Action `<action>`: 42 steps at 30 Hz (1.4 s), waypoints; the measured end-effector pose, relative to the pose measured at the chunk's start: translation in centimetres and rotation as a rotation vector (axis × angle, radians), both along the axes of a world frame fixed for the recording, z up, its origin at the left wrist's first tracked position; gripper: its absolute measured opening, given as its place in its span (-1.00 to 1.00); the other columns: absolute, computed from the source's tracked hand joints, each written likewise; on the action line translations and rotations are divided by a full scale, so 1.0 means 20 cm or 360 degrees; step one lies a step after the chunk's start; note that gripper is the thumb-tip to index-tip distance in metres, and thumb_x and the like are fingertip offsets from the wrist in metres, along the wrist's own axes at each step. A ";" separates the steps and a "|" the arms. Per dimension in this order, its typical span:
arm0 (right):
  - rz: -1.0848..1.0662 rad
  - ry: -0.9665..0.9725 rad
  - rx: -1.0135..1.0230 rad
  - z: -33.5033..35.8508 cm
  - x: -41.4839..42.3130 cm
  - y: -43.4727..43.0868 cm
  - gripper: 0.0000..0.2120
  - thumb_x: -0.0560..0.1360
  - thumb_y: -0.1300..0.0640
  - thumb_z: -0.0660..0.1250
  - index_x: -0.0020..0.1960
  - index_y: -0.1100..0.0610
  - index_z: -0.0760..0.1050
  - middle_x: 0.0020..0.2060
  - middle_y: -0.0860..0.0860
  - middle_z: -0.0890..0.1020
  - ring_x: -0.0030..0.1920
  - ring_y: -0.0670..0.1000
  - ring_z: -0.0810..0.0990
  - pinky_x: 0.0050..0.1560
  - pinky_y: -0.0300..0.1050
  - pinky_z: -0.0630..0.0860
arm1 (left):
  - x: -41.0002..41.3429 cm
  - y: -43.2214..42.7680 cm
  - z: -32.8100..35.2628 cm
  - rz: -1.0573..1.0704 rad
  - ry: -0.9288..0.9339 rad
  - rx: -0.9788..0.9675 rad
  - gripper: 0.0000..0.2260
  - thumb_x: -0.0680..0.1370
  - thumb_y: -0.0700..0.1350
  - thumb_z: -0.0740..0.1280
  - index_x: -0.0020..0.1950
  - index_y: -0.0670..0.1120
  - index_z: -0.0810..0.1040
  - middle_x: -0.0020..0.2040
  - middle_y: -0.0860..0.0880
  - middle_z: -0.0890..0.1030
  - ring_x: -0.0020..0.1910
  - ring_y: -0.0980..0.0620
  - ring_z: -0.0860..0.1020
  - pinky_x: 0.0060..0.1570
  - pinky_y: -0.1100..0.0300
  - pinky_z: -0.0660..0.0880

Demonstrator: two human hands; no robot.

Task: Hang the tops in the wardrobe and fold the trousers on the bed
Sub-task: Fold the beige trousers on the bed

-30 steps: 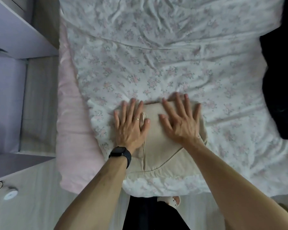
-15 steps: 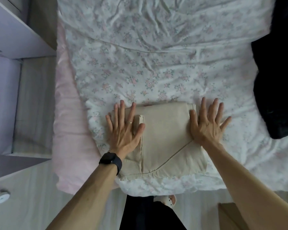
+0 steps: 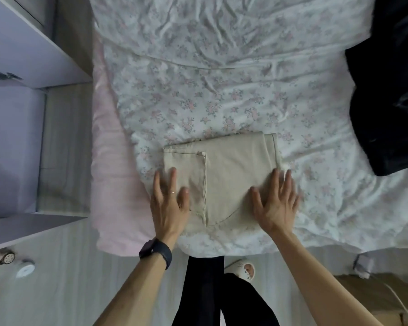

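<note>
Beige trousers [image 3: 231, 168], folded into a compact rectangle, lie on the floral bedsheet [image 3: 222, 90] near the bed's front edge. My left hand [image 3: 169, 203] rests flat on the near left part of the fold, fingers straight. Flat on the near right corner lies my right hand [image 3: 277, 203], its fingers spread and slightly blurred. A dark garment [image 3: 386, 102] is heaped at the right side of the bed.
A pale lilac wardrobe or cabinet [image 3: 21, 67] stands at the left beside the bed. A pink underlayer [image 3: 111, 184] hangs over the bed's left edge. Small round objects [image 3: 25, 269] lie on the floor at lower left. A cardboard box [image 3: 372, 300] sits at lower right.
Both hands have slid back toward me over the folded trousers, from the far and side edges to the near corners. The trousers have stayed in place.
</note>
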State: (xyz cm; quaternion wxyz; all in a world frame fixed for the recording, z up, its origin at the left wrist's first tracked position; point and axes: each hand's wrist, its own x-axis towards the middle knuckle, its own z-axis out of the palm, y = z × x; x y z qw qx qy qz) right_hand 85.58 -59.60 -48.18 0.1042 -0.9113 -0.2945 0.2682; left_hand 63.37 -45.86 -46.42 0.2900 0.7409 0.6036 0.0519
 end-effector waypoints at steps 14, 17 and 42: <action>-0.0074 0.0644 -0.0222 0.20 0.33 0.28 -0.36 0.53 -0.08 0.44 0.49 0.10 0.27 0.25 0.15 0.58 0.23 0.22 0.54 0.06 -0.01 0.45 | 0.05 0.24 0.03 0.0750 -0.0594 -0.1019 -0.59 0.48 -0.14 0.53 0.28 -0.11 0.50 0.10 0.00 0.66 0.07 0.02 0.62 -0.07 0.21 0.52; -0.0027 0.0595 -0.0134 0.19 0.29 0.28 -0.52 0.55 0.01 0.42 0.35 0.19 0.36 0.16 0.18 0.60 0.18 0.24 0.55 0.07 0.05 0.48 | 0.02 0.23 0.04 0.0743 -0.0690 -0.0901 -0.53 0.45 -0.20 0.55 0.28 -0.20 0.44 0.10 -0.07 0.64 0.06 0.02 0.63 0.05 0.17 0.57; -0.0116 0.1454 0.0350 0.27 0.42 0.18 -0.49 0.38 0.40 0.52 0.13 -0.14 0.64 0.16 0.05 0.62 0.10 0.07 0.62 0.00 -0.14 0.62 | -0.03 0.34 0.14 0.0440 -0.0911 -0.1490 -0.62 0.50 -0.36 0.42 0.21 0.02 0.67 0.29 0.15 0.56 0.23 0.32 0.50 0.27 0.30 0.41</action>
